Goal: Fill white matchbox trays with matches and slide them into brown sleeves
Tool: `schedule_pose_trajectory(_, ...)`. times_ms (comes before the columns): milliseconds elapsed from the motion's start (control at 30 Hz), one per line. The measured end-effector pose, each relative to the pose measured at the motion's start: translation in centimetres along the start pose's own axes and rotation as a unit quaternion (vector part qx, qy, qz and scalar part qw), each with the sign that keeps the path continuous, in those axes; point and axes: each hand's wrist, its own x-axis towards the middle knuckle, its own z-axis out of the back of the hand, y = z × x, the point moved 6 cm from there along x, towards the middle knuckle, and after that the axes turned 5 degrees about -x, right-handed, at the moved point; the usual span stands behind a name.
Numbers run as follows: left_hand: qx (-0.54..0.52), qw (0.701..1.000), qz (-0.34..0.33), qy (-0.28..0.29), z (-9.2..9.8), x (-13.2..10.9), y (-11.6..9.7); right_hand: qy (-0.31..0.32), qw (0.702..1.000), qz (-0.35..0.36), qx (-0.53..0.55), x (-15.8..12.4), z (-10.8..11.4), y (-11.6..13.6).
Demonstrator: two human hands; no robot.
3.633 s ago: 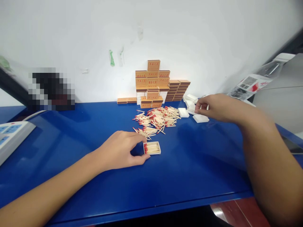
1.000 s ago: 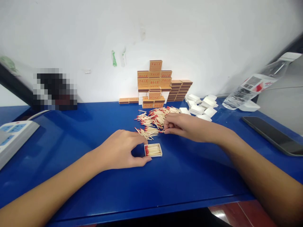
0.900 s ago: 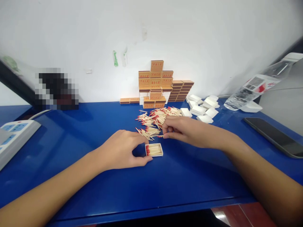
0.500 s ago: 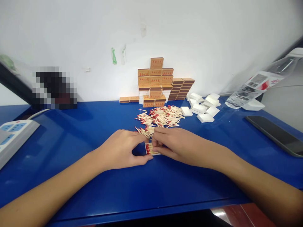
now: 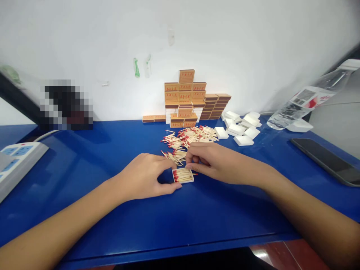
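Observation:
A small white matchbox tray [image 5: 183,182] lies on the blue table, filled with matches [image 5: 182,174] whose red heads mostly point left. One match at the tray's right end has its red head sticking out past the edge. My left hand [image 5: 150,176] holds the tray's left end between thumb and fingers. Just above the tray's far right corner, my right hand [image 5: 210,159] is closed in a pinch; whatever its fingertips hold is hidden. Behind both hands spreads a pile of loose matches [image 5: 191,138], partly covered by my right hand.
Stacked matchboxes [image 5: 185,96] stand against the wall, with several white trays [image 5: 236,129] heaped to their right. Farther right are a tilted water bottle [image 5: 305,98] and a phone [image 5: 326,161]. A white power strip [image 5: 25,161] sits at the left.
My right hand has lifted off the tray and moved slightly away toward the match pile, uncovering the matches inside. My left hand stays on the tray's left end.

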Motion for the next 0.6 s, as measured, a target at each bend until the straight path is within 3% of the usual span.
schedule_pose_trajectory(400,-0.005,1.000,0.007,0.008,-0.04,0.05,-0.08,0.034,0.999,0.017,0.009,-0.26,-0.70,0.33)
schedule_pose_trajectory(600,-0.006,1.000,0.002,0.002,0.02,0.02,0.05,0.009,0.999,-0.008,0.035,-0.22,0.12,0.14)
